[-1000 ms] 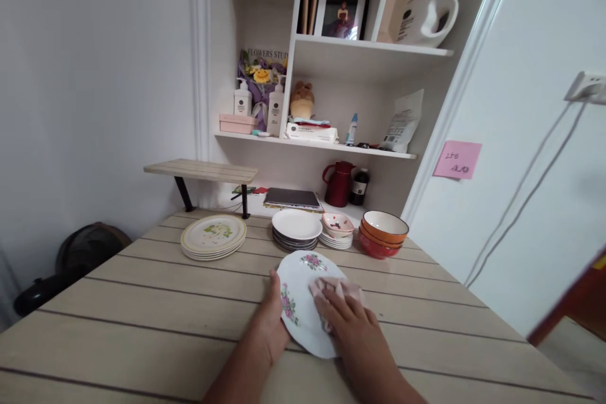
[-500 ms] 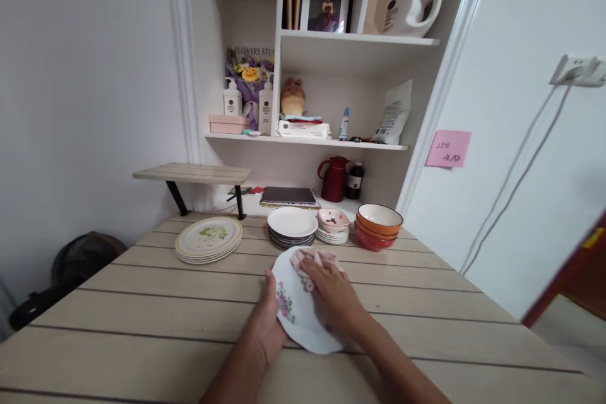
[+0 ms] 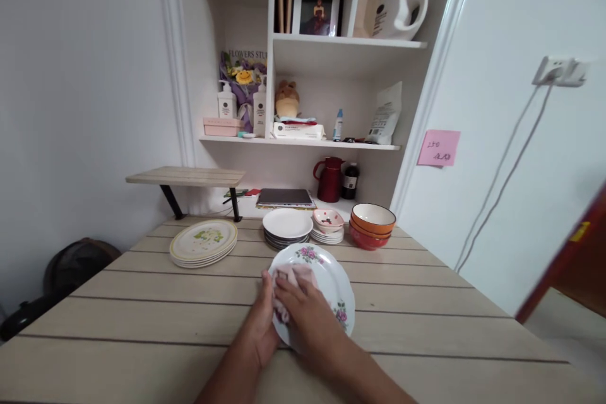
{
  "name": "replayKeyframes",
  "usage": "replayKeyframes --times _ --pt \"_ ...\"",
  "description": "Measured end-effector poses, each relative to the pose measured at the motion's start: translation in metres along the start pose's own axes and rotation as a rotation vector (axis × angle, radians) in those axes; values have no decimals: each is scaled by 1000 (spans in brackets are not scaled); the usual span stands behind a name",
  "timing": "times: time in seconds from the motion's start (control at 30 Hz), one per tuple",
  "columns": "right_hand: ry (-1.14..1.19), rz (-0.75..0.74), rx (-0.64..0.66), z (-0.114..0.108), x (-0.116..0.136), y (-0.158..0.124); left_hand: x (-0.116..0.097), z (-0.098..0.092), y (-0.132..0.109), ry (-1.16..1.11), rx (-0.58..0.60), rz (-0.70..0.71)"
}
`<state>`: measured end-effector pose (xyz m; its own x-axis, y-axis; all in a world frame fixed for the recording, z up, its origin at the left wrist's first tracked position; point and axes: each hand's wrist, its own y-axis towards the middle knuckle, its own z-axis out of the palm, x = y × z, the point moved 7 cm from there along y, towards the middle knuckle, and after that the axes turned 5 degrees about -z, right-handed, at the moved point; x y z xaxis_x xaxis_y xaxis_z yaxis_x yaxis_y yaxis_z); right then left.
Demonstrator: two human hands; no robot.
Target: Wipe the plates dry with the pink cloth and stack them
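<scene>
A white plate (image 3: pixel 334 278) with pink flower sprays and a scalloped rim is held over the front middle of the table. My left hand (image 3: pixel 262 322) grips its left edge, thumb along the rim and the other fingers hidden beneath. On the plate's left part, my right hand (image 3: pixel 307 312) presses a pale pink cloth (image 3: pixel 294 274) flat against the surface, with the fingers over it. Just behind the plate stands a stack of dark-sided plates topped by a white plate (image 3: pixel 287 223).
Flower-printed plates (image 3: pixel 203 243) are stacked at left, near a small raised wooden shelf (image 3: pixel 184 175). Small dishes (image 3: pixel 327 219) and orange and red bowls (image 3: pixel 372 226) stand at back right. A red jug (image 3: pixel 329 180) and dark bottle (image 3: pixel 351 180) are behind them.
My right hand and the cloth have slid left and towards me across the plate. Flower sprays now show at the plate's top and right. The whole view has shifted slightly.
</scene>
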<state>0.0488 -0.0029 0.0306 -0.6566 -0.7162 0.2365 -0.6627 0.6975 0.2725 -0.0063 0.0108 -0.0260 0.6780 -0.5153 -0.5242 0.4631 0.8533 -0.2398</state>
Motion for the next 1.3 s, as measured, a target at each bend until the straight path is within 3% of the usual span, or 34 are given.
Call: replayKeyframes --times 0.1,0.17,0.3,0.43,0.53,0.63,0.8,0.93,1.03,1.17,1.23,1.3 --pt "-53 87 -33 -20 -24 28 -4 -1 2 -10 13 68" --pt "-119 155 -33 -26 -42 26 -5 -6 6 -13 1 88" --pt "-294 195 -50 -11 -58 -24 -2 -11 13 -51 15 63" --pt "-412 93 -118 21 -31 -71 1 0 9 -63 91 17" --pt "-298 -44 -66 37 0 -63 1 2 3 -11 72 -5" --pt "-105 -48 -25 26 11 -29 -1 -4 1 31 -16 -8" --pt "128 21 -52 -23 -3 6 -6 -7 3 -32 -19 6" --pt "259 -4 -178 -60 -23 -1 -11 -8 0 -67 -49 58" --pt "331 25 -288 -75 -46 -7 -18 -9 -2 -70 -60 136" --pt "536 122 -366 -67 -68 -10 -18 -13 -1 -49 -69 134" --pt "559 89 -271 -54 -60 -7 -15 -12 2 -37 -23 112" --pt "553 -24 -97 -42 -40 -4 -13 -10 6 -37 55 85"
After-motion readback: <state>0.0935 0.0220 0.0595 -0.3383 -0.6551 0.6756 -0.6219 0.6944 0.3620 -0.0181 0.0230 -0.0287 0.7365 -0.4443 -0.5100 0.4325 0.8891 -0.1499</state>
